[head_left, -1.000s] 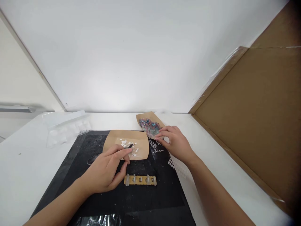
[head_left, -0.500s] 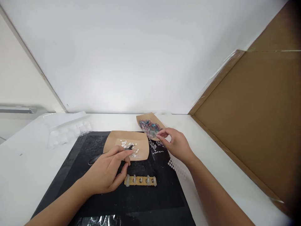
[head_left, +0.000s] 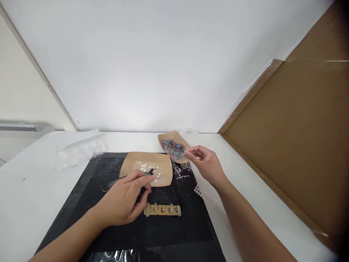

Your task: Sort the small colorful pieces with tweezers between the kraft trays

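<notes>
My left hand (head_left: 128,198) hangs over the black mat at the near edge of a brown paper tray (head_left: 131,160), its thumb and fingertips drawn together. What they hold, if anything, is hidden. A dark pointed tool (head_left: 149,172) shows beyond these fingers; its kind is unclear. White bits (head_left: 144,167) lie in that tray. My right hand (head_left: 208,165) pinches a small clear piece between thumb and index finger, at the right side of a second paper tray (head_left: 170,136) heaped with shiny pink, blue and clear pieces (head_left: 173,148). Below the trays rests a yellowish strip (head_left: 167,210) bearing several upright clear and white pieces.
Small white pieces (head_left: 181,171) sit in rows on the black mat (head_left: 174,240), and round white dots (head_left: 200,191) run along its right edge. A clear plastic pack (head_left: 79,153) stands at the back left. Cardboard (head_left: 294,138) walls the right side.
My right hand has shifted slightly right from the pile, with a small clear piece now visible at its fingertips. My left hand has stayed almost still.
</notes>
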A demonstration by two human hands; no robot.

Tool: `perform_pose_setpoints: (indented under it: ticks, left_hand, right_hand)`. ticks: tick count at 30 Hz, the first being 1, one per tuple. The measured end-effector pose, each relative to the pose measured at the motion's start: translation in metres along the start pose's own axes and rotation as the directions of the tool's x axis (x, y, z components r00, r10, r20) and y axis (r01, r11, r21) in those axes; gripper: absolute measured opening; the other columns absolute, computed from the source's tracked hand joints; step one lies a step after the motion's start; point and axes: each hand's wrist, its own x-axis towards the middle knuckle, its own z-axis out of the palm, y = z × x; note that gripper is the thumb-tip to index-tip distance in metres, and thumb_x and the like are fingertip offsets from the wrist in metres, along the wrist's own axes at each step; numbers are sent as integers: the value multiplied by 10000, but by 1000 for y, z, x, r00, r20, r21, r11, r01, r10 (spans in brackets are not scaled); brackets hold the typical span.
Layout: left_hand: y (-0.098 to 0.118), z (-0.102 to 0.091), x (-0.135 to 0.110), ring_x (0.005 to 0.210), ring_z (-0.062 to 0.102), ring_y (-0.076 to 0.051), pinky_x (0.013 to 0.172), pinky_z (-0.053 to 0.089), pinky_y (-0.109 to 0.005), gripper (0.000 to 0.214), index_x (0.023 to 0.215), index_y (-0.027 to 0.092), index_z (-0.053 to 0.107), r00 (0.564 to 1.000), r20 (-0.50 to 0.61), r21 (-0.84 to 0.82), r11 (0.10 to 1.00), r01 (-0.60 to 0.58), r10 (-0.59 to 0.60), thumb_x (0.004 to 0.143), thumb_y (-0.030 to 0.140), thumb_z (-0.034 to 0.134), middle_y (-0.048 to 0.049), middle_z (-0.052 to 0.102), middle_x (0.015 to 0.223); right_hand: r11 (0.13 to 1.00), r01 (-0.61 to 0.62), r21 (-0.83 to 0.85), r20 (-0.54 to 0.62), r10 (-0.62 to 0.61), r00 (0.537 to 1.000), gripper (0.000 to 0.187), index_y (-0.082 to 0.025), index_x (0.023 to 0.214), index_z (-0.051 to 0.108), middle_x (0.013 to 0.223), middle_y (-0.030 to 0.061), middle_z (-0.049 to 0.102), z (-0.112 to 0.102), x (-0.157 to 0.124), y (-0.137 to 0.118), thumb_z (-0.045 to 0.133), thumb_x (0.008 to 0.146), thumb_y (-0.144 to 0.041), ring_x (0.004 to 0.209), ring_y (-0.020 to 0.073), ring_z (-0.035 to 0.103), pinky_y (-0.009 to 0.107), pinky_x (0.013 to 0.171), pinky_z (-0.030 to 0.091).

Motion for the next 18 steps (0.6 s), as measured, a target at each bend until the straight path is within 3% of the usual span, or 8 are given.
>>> perform_pose_setpoints:
  ticks: [10, 18]
  left_hand:
    - [1, 0, 0, 996, 608, -248, 872, 579, -419, 604, 1487, 162, 357, 1000, 1, 18, 1000, -3, 3, 930, 33, 551, -81, 688, 1015]
    - [3, 0, -1, 1032, 593, -253, 879, 581, -426, 578, 1466, 148, 368, 1000, 21, 19, 1000, 1, -1, 931, 32, 552, -80, 686, 1029]
  right_hand:
    - [1000, -3, -16, -19, 3, 1000, 370, -189, 931, 720, 905, 63, 739, 1, 0, 2, 770, 845, -545, 838, 201, 659, 318, 756, 508]
    - [948, 29, -316, -64, -52, 997, 220, -240, 912, 763, 917, 32, 781, 3, 0, 2, 706, 895, -452, 832, 210, 694, 330, 775, 512]
